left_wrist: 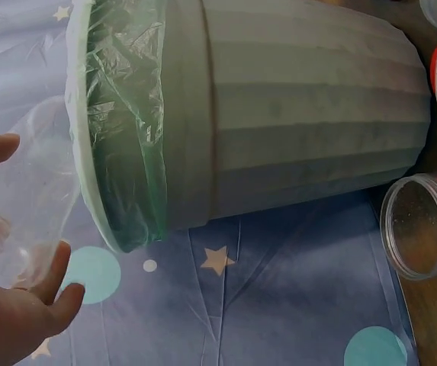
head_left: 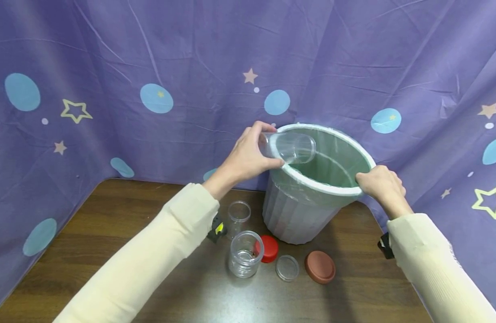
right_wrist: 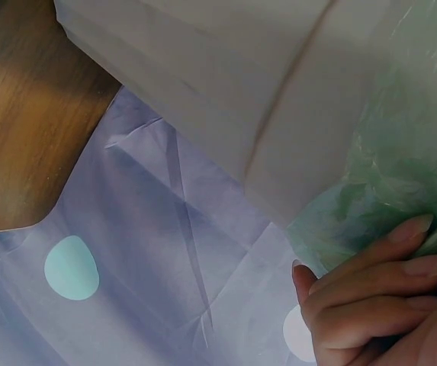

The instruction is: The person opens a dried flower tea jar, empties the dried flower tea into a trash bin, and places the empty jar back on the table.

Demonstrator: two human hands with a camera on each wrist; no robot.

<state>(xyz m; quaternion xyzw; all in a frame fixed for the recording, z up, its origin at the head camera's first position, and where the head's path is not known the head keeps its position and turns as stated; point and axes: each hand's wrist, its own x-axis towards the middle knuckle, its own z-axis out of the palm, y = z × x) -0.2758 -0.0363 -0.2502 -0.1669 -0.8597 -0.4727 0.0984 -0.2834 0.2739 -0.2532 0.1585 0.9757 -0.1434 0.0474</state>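
My left hand (head_left: 248, 152) holds a clear plastic jar (head_left: 296, 148) on its side at the mouth of the trash can (head_left: 294, 215). Its fingers and thumb spread around the jar's near end, while the far end reaches in over the white rim (head_left: 322, 186). With my right hand (head_left: 382, 184) I grip the rim on the right side, thumb on the inside. In the right wrist view the fingers (right_wrist: 374, 286) curl against the green liner bag (right_wrist: 386, 198). The trash can leans, its opening facing up and toward me.
Below my left forearm stand two open clear jars, a nearer jar (head_left: 245, 264) and a farther jar (head_left: 238, 213). A red lid (head_left: 269, 249), a clear lid (head_left: 287, 268) and a brownish-red lid (head_left: 320, 267) lie on the wooden table (head_left: 183, 278). A purple curtain (head_left: 215, 54) hangs behind.
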